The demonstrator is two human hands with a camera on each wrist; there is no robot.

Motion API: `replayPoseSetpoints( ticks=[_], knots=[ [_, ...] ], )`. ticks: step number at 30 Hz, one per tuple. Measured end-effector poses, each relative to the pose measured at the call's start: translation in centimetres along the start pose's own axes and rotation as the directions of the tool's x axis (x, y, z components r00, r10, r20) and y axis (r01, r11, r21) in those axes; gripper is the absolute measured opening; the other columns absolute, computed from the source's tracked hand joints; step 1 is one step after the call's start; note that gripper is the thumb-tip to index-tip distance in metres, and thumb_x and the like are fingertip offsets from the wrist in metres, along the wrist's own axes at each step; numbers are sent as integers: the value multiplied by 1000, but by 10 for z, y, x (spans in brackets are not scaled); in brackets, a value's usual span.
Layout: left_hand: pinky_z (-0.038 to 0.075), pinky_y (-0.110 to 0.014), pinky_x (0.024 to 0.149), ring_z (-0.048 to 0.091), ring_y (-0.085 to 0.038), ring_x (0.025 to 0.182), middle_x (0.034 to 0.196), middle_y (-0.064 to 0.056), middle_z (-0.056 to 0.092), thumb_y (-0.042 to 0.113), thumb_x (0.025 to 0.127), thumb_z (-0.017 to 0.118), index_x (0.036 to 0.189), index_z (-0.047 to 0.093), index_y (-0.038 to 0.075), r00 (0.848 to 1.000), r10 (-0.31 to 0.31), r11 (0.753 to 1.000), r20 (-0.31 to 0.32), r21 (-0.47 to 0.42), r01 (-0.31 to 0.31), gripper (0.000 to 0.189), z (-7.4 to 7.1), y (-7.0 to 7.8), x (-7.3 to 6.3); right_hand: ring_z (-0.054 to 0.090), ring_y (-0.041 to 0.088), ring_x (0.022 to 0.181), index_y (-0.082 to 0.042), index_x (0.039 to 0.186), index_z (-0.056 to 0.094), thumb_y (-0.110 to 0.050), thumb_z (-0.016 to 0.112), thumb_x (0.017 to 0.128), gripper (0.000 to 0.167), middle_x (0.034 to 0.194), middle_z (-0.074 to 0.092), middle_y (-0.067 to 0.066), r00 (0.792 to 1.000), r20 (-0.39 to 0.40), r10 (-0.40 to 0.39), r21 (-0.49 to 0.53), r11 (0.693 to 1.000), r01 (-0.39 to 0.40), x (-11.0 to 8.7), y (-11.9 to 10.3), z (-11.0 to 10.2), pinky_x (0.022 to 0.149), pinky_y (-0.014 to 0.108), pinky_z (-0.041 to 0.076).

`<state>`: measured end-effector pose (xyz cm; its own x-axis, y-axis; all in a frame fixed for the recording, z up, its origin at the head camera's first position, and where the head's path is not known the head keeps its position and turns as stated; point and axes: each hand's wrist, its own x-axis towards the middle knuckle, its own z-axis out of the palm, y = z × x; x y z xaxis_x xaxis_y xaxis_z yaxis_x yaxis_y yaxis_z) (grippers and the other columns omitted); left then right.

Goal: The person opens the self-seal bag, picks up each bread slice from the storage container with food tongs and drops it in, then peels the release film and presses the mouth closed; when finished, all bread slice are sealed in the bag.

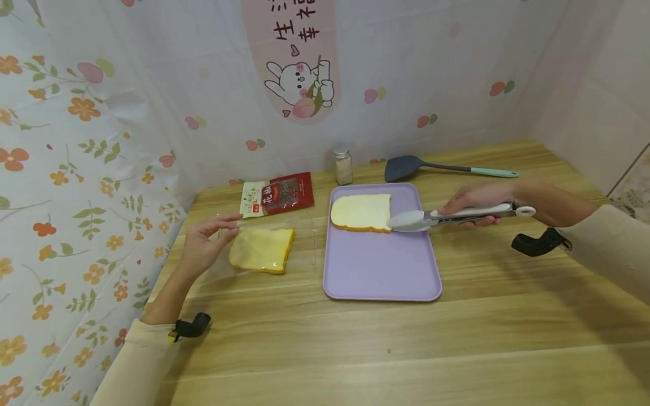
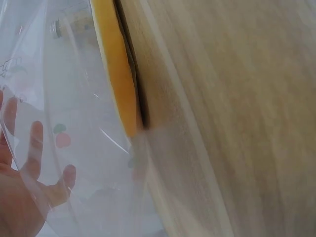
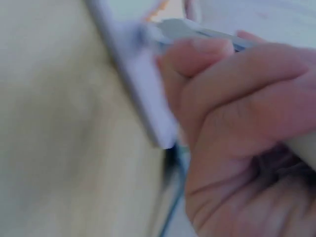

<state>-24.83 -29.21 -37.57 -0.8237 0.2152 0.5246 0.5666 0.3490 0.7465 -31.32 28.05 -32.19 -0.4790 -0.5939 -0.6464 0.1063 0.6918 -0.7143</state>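
In the head view my right hand [image 1: 484, 196] grips a pair of white-and-metal tongs [image 1: 408, 221]. The tips of the tongs meet the right edge of a bread slice [image 1: 361, 211], which lies at the top of a lilac tray [image 1: 381, 268]. My left hand [image 1: 200, 245] is at the left end of a clear plastic bag [image 1: 303, 245], fingers extended. A second bread slice [image 1: 260, 249] lies within the bag. The left wrist view shows the left fingers [image 2: 35, 148] spread apart behind the clear film. Blur hides detail in the right wrist view.
Behind the bag lies a red spice packet [image 1: 286, 193]. A small glass jar [image 1: 342, 166] with a metal lid stands behind the tray. Right of it, a dark spatula [image 1: 403, 168] with a mint handle lies along the wooden table's [image 1: 325, 355] back. A printed curtain [image 1: 203, 101] hangs behind.
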Motion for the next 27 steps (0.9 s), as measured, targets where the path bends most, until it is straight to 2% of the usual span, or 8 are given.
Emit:
replayPoseSetpoints(
  ticks=[2, 5, 9, 13, 16, 20, 24, 27],
  knots=[
    [44, -21, 99, 65, -11, 109, 114, -30, 66, -14, 89, 64, 90, 68, -17, 1000, 4, 1000, 0, -1, -4, 5, 0, -1, 0, 44, 4, 42, 10, 115, 53, -32, 46, 106, 43, 70, 54, 3, 997, -36, -64, 14, 998, 64, 1, 12, 9, 41, 19, 41],
    [44, -21, 100, 64, -10, 110, 114, -29, 66, -14, 89, 64, 90, 68, -17, 1000, 4, 1000, 1, 2, -4, 5, 0, -2, -1, 43, 6, 43, 13, 116, 52, -28, 45, 107, 42, 72, 54, 5, 982, -92, -163, 45, 985, 167, 2, 28, 23, 40, 19, 40],
    [42, -20, 101, 63, -8, 111, 116, -30, 66, -14, 89, 64, 90, 68, -16, 1000, 2, 1000, 1, 14, -2, 5, 0, -2, -2, 44, 6, 43, 15, 116, 50, -24, 42, 108, 40, 74, 54, 7, 945, -156, -288, 65, 951, 301, 4, 44, 40, 38, 20, 41],
    [41, -24, 103, 62, -8, 113, 118, -29, 65, -13, 89, 65, 90, 68, -16, 1000, -23, 1000, -11, 19, 23, 5, 0, -1, -1, 45, 7, 42, 17, 112, 49, -17, 40, 109, 36, 72, 54, 13, 895, -187, -405, 67, 904, 422, 6, 53, 54, 34, 26, 41],
    [40, -37, 108, 62, -6, 113, 120, -28, 65, -12, 90, 65, 91, 69, -15, 999, -50, 998, -18, 29, 51, 6, 0, 1, 0, 45, 8, 40, 17, 107, 51, -13, 41, 108, 32, 71, 54, 18, 869, -211, -448, 53, 882, 467, 7, 55, 63, 32, 29, 40],
    [34, -59, 109, 62, -4, 112, 121, -28, 65, -11, 91, 64, 92, 68, -16, 997, -74, 997, -27, 31, 75, 7, -1, 3, 1, 44, 7, 39, 12, 104, 55, -15, 45, 107, 29, 69, 53, 21, 864, -243, -440, 12, 889, 457, 6, 52, 74, 30, 29, 39],
    [30, -67, 106, 62, -3, 110, 120, -32, 63, -13, 90, 62, 91, 67, -17, 996, -77, 997, -33, 24, 78, 6, 0, 6, 1, 43, 9, 39, 12, 103, 56, -13, 46, 106, 28, 68, 46, 31, 861, -205, -466, 11, 878, 478, 8, 47, 84, 29, 29, 38],
    [28, -71, 105, 62, -3, 110, 120, -36, 61, -14, 90, 62, 90, 67, -17, 996, -81, 997, -30, 16, 82, 6, 2, 15, 1, 41, 14, 37, 14, 103, 56, -11, 46, 106, 27, 69, 42, 36, 854, -167, -493, 34, 863, 505, 11, 42, 91, 29, 29, 38]
  ],
)
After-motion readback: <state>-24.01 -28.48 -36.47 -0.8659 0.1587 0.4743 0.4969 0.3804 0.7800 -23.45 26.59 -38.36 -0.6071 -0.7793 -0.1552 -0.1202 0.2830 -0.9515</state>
